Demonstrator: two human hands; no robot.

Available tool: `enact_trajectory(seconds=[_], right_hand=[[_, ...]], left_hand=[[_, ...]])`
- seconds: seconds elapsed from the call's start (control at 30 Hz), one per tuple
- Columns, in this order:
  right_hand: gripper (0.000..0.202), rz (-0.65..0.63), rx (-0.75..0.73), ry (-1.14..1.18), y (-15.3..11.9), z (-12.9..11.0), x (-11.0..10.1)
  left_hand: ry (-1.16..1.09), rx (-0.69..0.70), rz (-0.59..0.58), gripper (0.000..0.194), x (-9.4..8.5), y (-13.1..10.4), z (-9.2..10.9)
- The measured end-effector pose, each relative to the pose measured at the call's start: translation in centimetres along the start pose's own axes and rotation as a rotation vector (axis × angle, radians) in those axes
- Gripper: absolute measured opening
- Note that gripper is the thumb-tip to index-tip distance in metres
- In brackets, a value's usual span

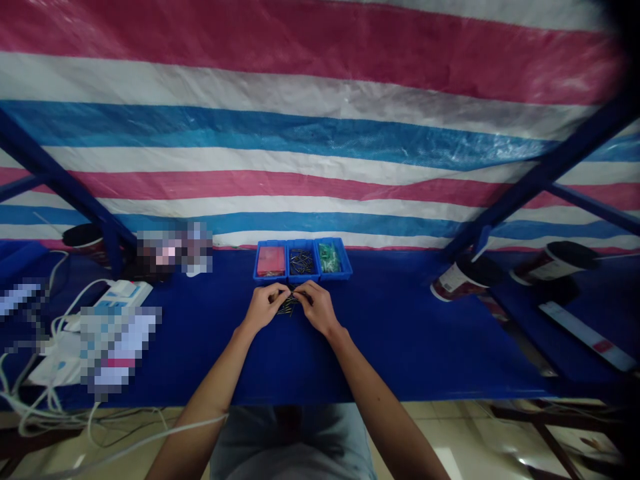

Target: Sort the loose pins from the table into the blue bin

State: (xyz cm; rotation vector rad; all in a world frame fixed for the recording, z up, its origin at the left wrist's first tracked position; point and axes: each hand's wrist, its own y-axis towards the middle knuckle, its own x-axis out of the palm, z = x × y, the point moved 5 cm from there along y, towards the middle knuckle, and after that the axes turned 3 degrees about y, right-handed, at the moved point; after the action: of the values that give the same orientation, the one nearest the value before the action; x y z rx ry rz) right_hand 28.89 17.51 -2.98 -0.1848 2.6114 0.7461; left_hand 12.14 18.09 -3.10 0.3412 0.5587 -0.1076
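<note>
My left hand [267, 306] and my right hand [316, 304] meet over the blue table [400, 333], fingertips pinched close together. Whatever lies between the fingertips is too small to make out. Beneath them is a small pile of dark, thin pieces [288, 307] with yellowish marks. Just behind the hands stand three blue bins side by side. The left bin [256, 266] holds flat red pieces [271, 259], the middle bin [303, 277] holds dark thin pieces [301, 261], and the right bin [347, 270] holds green and clear pieces [329, 257].
White power strips [123, 298] and tangled cables [47, 393] lie at the left, beside a blurred-out item. A lidded cup [457, 279] stands at the right. Blue metal posts [500, 193] rise on both sides before a striped sheet [300, 143].
</note>
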Motion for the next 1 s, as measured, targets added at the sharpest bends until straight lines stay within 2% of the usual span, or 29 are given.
enact_trajectory(seconds=[0.23, 0.63, 1.0], right_hand=[[0.012, 0.038, -0.011, 0.032, -0.06, 0.19, -0.13], [0.018, 0.002, -0.013, 0.022, -0.13, -0.25, 0.12], [0.018, 0.032, -0.051, 0.035, -0.14, 0.1, 0.17]], left_hand=[[-0.001, 0.003, -0.001, 0.031, 0.05, -0.04, -0.1], [0.008, 0.014, -0.005, 0.031, 0.2, -0.05, -0.36], [0.008, 0.012, -0.006, 0.031, 0.25, -0.09, -0.13]])
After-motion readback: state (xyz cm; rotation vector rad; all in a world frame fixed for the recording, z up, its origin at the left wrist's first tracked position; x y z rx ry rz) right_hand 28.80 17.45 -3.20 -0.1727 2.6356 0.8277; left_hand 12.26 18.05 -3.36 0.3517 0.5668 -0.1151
